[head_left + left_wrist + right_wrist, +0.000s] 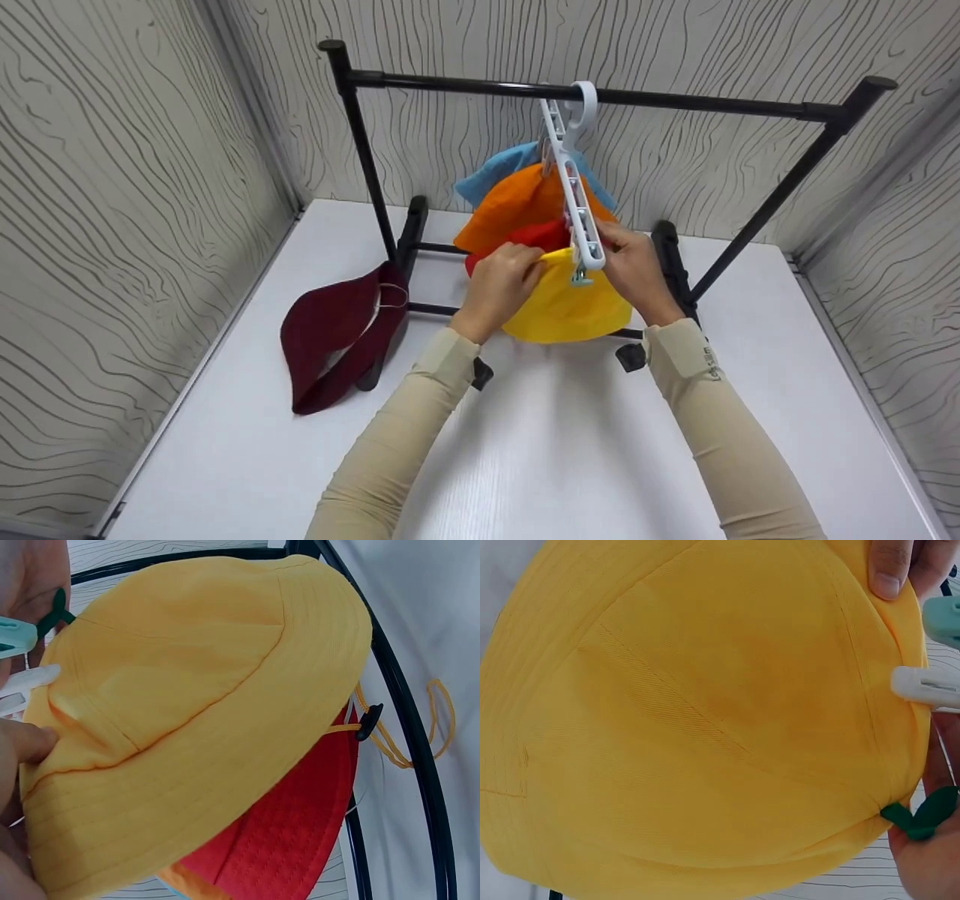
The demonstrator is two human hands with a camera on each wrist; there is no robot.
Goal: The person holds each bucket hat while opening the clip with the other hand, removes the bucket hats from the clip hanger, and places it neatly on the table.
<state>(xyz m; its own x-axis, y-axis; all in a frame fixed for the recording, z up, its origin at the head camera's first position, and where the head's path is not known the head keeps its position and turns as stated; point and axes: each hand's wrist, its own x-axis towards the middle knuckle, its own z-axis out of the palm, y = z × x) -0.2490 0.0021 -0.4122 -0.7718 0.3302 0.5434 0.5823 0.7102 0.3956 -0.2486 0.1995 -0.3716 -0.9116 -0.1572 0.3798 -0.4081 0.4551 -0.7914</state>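
Observation:
A yellow bucket hat (566, 307) hangs at the near end of a white clip hanger (576, 191). My left hand (501, 285) pinches the hat's crown at its left side. On the other side, my right hand (636, 271) reaches behind the hanger's end, beside the green leaf tab (921, 819) on the hat; its fingertips are mostly hidden. A white clip (919, 686) meets the crown's edge between my hands. Close by is a mint clip (580, 279). Behind hang a red hat (541, 235), an orange hat (517, 199) and a light blue hat (501, 171).
The hanger hooks over the bar of a black rack (465, 85) standing on a white table (247, 450). A dark red hat (330, 322) lies on the table at the left, against the rack's foot. Patterned panels (450, 45) enclose the back and sides.

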